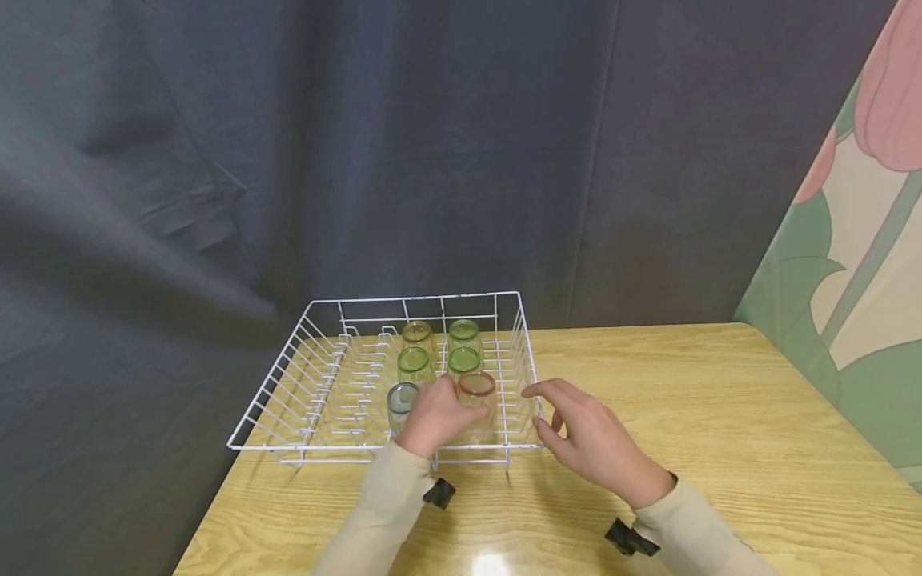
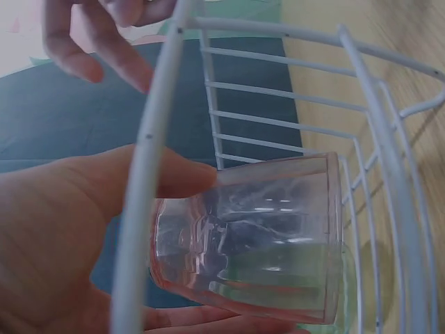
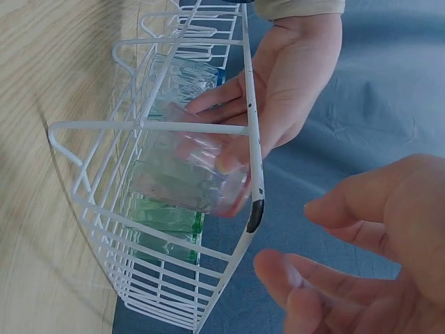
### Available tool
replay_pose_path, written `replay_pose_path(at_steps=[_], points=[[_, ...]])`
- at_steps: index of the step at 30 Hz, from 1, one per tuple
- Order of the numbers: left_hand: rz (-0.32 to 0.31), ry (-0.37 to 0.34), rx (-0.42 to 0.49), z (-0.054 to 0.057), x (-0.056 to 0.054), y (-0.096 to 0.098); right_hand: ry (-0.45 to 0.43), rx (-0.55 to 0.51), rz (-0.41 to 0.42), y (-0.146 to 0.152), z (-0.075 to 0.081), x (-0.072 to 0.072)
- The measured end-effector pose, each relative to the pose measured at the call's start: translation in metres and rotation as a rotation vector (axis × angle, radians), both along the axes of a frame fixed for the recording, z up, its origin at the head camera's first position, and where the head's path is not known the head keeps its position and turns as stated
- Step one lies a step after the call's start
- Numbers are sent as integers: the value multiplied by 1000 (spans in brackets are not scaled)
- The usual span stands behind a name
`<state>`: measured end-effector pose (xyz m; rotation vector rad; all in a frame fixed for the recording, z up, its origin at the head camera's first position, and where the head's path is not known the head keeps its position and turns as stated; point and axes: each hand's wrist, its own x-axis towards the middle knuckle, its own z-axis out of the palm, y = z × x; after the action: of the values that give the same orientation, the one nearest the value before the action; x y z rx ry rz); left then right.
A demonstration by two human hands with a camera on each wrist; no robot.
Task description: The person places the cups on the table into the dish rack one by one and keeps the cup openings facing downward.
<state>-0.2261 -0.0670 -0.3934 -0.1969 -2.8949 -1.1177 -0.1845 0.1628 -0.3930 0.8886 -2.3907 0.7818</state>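
My left hand grips a pinkish-red clear glass near the front of a white wire dish rack. In the left wrist view the thumb lies along one side of this glass, with fingers around the other. A blue-rimmed glass stands just left of that hand, partly covered by it. Behind are green glasses and a yellow glass, in two columns. Beside the rack's right wall, my right hand hovers with its fingers loosely bent and apart, holding nothing.
The rack's left side has rows of wire prongs. The rack stands on a light wooden table. A dark curtain hangs behind, and a flower-patterned cloth is at the right.
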Motion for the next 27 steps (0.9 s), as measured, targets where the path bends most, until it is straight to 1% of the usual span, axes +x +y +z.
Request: replay_pose_path(at_steps=[4, 7, 9, 12, 17, 23, 27], points=[[7, -12, 12, -4, -2, 0, -12, 1, 6, 0, 0, 0], [18, -44, 27, -9, -3, -1, -14, 4, 10, 0, -1, 0], [16, -51, 19, -12, -4, -1, -9, 8, 10, 0, -1, 0], [3, -57, -7, -14, -4, -1, -3, 22, 4, 0, -2, 1], [-10, -35, -81, -12, -5, -1, -4, 41, 1, 1, -2, 1], [-19, -62, -85, -9, -4, -2, 3, 38, 3, 2, -3, 2], [-16, -82, -80, -7, -2, -3, -17, 34, -6, 5, -4, 2]])
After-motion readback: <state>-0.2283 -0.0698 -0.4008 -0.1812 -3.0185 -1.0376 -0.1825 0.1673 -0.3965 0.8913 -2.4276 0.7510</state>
